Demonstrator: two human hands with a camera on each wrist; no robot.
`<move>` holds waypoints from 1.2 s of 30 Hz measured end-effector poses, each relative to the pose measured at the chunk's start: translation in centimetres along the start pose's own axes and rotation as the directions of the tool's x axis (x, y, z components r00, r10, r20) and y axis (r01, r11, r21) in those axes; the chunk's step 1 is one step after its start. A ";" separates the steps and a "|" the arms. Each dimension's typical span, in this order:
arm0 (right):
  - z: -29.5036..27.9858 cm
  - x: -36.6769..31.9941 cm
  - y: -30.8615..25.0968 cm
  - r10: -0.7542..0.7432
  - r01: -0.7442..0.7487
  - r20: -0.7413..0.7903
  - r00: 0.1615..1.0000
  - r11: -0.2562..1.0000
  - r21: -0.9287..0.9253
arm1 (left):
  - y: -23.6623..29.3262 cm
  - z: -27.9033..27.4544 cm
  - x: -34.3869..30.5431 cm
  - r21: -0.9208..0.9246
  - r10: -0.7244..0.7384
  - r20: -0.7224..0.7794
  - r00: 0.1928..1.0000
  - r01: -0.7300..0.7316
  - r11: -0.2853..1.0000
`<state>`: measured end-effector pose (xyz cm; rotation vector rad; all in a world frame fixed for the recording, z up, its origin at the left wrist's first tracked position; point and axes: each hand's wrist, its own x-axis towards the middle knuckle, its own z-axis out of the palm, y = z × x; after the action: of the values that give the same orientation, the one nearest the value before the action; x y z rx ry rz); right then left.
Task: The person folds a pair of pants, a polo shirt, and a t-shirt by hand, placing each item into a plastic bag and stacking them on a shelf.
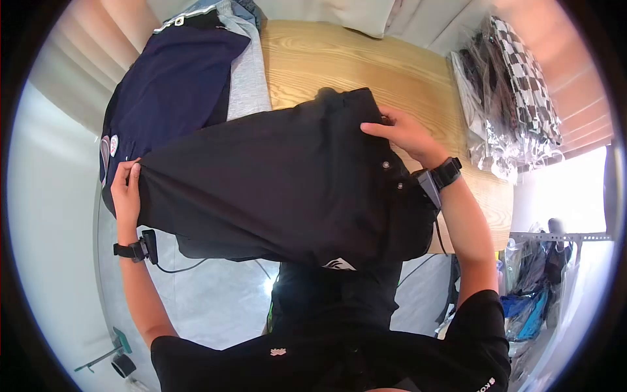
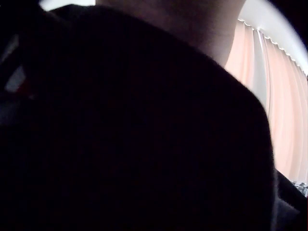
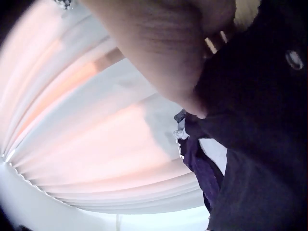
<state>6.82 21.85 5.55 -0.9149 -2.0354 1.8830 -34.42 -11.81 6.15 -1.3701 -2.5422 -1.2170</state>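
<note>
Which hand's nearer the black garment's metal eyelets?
Right. The right hand is just beyond the eyelets; the left hand pinches the opposite end of the black garment.

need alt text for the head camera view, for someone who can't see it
A black garment is held spread out, the left hand pinching one end and the right hand gripping the other. Beyond it, a navy garment lies partly over a light grey one at upper left of a wood-grain table, with plastic-bagged clothes at upper right.
</note>
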 end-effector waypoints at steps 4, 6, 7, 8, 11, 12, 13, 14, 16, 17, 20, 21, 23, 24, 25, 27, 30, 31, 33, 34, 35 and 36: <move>0.7 0.8 -0.1 -0.137 0.147 -0.082 0.987 0.980 0.136 | -0.7 -0.4 0.8 -0.073 -0.009 -0.076 0.997 0.003 0.997; 0.7 1.5 0.0 -0.109 0.127 -0.088 0.990 0.963 0.238 | -1.5 -1.0 1.7 -0.090 -0.051 -0.075 0.996 0.044 0.995; 0.5 1.6 0.2 -0.079 0.105 -0.090 0.993 0.934 0.341 | -1.7 -0.9 1.8 -0.091 -0.046 -0.070 0.996 0.039 0.995; -0.1 1.4 0.2 -0.089 0.120 -0.106 0.990 0.931 0.343 | -1.5 -0.7 2.6 0.060 0.104 -0.164 0.981 -0.095 0.994; -1.1 1.0 -0.1 -0.259 0.358 -0.286 0.923 0.853 0.381 | -1.1 -1.5 3.4 0.195 0.171 -0.205 0.964 -0.131 0.972; -1.5 0.0 -1.2 -0.282 0.459 -0.431 0.857 0.797 0.392 | -1.0 -1.8 3.7 0.224 0.180 -0.210 0.961 -0.132 0.966; -1.9 -1.0 -2.1 -0.285 0.557 -0.570 0.771 0.736 0.385 | -0.9 -2.1 4.1 0.253 0.189 -0.212 0.959 -0.133 0.958; -2.2 -2.1 -2.9 -0.312 0.635 -0.662 0.681 0.703 0.321 | -0.7 -2.4 4.6 0.256 0.190 -0.216 0.958 -0.132 0.958; -3.9 -4.3 -3.8 -0.403 0.677 -0.780 0.479 0.736 0.035 | 1.1 -2.5 5.5 0.277 0.231 -0.199 0.953 -0.171 0.946; -5.1 -5.6 -4.1 -0.481 0.611 -0.789 0.382 0.772 -0.175 | 2.1 -2.5 5.9 0.299 0.268 -0.187 0.945 -0.206 0.932; -6.1 -9.5 -6.6 -0.436 0.441 -0.878 0.199 0.839 -0.317 | 5.9 -0.4 7.4 0.291 0.272 -0.032 0.962 -0.251 0.923; -6.7 -10.7 -7.1 -0.374 0.361 -0.914 0.157 0.883 -0.299 | 7.7 0.5 7.7 0.289 0.273 -0.029 0.961 -0.254 0.923; -8.6 -13.1 -6.8 -0.436 0.332 -0.887 0.153 0.868 -0.369 | 10.2 1.8 7.9 -0.009 0.400 0.360 0.843 -0.426 0.905; -9.5 -14.4 -6.6 -0.454 0.182 -0.884 0.108 0.883 -0.432 | 9.8 2.0 8.0 -0.011 0.394 0.365 0.844 -0.419 0.908; -9.7 -15.6 -6.8 -0.479 0.071 -0.871 0.112 0.878 -0.474 | 9.2 2.0 8.1 0.108 0.182 0.550 0.815 -0.286 0.952; -10.2 -17.3 -5.8 -0.490 -0.055 -0.865 0.110 0.866 -0.497 | 7.1 1.6 8.2 0.250 -0.048 0.683 0.729 -0.171 0.953; -10.7 -19.4 -2.1 -0.425 -0.183 -0.895 0.134 0.877 -0.444 | 3.5 0.0 7.3 0.270 0.233 0.556 0.798 -0.438 0.857; -10.6 -20.1 -1.3 -0.419 -0.190 -0.898 0.133 0.879 -0.438 | 3.0 -0.4 6.5 0.304 0.222 0.525 0.822 -0.425 0.853; -10.4 -21.9 0.3 -0.346 -0.057 -0.928 0.141 0.933 -0.356 | 2.1 -1.2 5.1 0.335 0.213 0.502 0.838 -0.415 0.846; -10.6 -23.1 1.0 -0.273 -0.017 -0.952 0.136 0.961 -0.277 | 1.6 -1.4 4.5 0.414 0.096 0.447 0.889 -0.300 0.859; -10.8 -24.2 1.7 -0.265 -0.021 -0.956 0.129 0.963 -0.270 | 1.2 -1.7 4.0 0.484 -0.019 0.381 0.924 -0.182 0.856; -10.8 -25.4 2.3 -0.216 0.024 -0.972 0.096 0.976 -0.214 | 0.9 -1.9 3.7 0.482 -0.011 0.391 0.920 -0.195 0.854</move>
<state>33.28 16.16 11.26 -1.4264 -1.1900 0.4818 -36.67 -10.14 9.35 -1.6719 -2.6944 -0.2094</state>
